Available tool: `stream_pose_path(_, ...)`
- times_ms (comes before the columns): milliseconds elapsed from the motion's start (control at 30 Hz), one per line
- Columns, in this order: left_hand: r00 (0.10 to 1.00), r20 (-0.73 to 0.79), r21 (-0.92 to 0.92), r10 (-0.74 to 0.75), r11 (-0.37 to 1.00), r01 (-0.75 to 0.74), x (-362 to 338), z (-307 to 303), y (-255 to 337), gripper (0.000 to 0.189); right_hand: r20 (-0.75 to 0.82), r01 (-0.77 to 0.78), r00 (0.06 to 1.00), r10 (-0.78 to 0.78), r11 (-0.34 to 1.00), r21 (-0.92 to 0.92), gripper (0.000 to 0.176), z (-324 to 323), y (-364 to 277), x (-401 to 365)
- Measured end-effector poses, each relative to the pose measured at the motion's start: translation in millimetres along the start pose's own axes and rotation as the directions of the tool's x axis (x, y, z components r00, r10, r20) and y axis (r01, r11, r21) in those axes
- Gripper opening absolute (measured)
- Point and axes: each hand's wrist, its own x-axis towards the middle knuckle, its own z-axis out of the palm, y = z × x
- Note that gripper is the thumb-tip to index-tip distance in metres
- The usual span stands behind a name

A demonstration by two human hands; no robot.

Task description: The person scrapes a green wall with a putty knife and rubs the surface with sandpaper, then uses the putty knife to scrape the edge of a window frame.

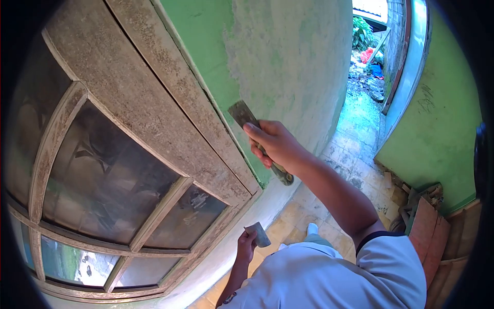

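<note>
My right hand (272, 144) is closed round the handle of a scraper (241, 114) with a wide, dirty metal blade. The blade is raised close to the green wall (211, 56), beside the wooden window frame; whether it touches the wall I cannot tell. Part of that wall has a pale, patchy surface where the green is gone. Lower down, my left hand (247, 244) grips a small grey flat piece (259, 235) between thumb and fingers, in front of my body.
A weathered wooden window (149, 98) with glass panes fills the left side. Beyond an open doorway at the top right lie plants (363, 33) and rubble. Wooden boards (428, 226) lean at the lower right, over a tiled floor (288, 219).
</note>
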Motion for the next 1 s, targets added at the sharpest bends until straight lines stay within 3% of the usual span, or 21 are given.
stream_pose_path(67,0.999,0.028,-0.006,0.030,1.000,-0.030,4.7,-0.5,4.8,0.024,0.004,0.013,1.000,-0.013,0.999,-0.029,0.039,-3.7,9.7,-12.7)
stream_pose_path(200,0.998,-0.033,-0.004,0.053,0.999,-0.053,2.2,-3.1,8.7,0.023,0.009,-0.103,0.995,0.104,0.993,-0.065,0.038,-7.9,29.2,-2.4)
stream_pose_path(267,0.999,-0.023,0.000,0.048,0.999,-0.048,1.6,-4.8,5.0,0.023,0.011,0.101,0.995,-0.101,0.964,-0.247,0.038,-2.6,15.6,29.8)
stream_pose_path(300,0.999,-0.015,0.007,0.039,0.999,-0.039,-0.7,-6.6,3.5,0.022,0.007,0.100,0.995,-0.101,0.965,-0.242,0.038,2.1,11.4,28.1)
stream_pose_path(367,0.999,-0.018,0.017,0.032,0.999,-0.031,-2.4,-4.7,5.0,0.022,-0.022,0.067,0.997,-0.068,0.996,-0.059,0.038,7.6,-7.5,22.4)
stream_pose_path(500,0.999,-0.031,0.001,0.013,1.000,-0.013,-4.6,0.6,1.7,0.022,0.013,0.078,0.997,-0.077,0.996,-0.037,0.039,4.7,1.1,-6.4)
stream_pose_path(567,0.999,-0.011,-0.009,0.035,0.999,-0.035,-3.7,4.2,5.3,0.022,0.012,-0.016,1.000,0.017,0.994,-0.105,0.038,-3.1,22.2,-14.2)
stream_pose_path(667,0.999,-0.027,-0.039,0.042,0.998,-0.043,-5.6,-0.6,4.3,0.022,-0.002,-0.101,0.995,0.101,0.993,-0.065,0.039,-11.3,44.3,-9.7)
stream_pose_path(700,0.999,-0.030,-0.041,0.046,0.998,-0.047,-6.5,-1.6,4.4,0.022,0.003,-0.100,0.995,0.101,0.993,-0.066,0.039,-8.1,37.5,0.2)
stream_pose_path(767,0.999,-0.036,-0.033,0.031,0.999,-0.032,-9.4,-2.2,2.7,0.023,0.007,0.078,0.997,-0.078,0.976,-0.204,0.039,2.6,14.3,26.7)
stream_pose_path(1000,1.000,0.022,0.023,0.007,1.000,-0.008,3.7,8.2,4.3,0.025,-0.021,0.087,0.996,-0.091,0.981,-0.172,0.038,2.1,-2.4,5.8)
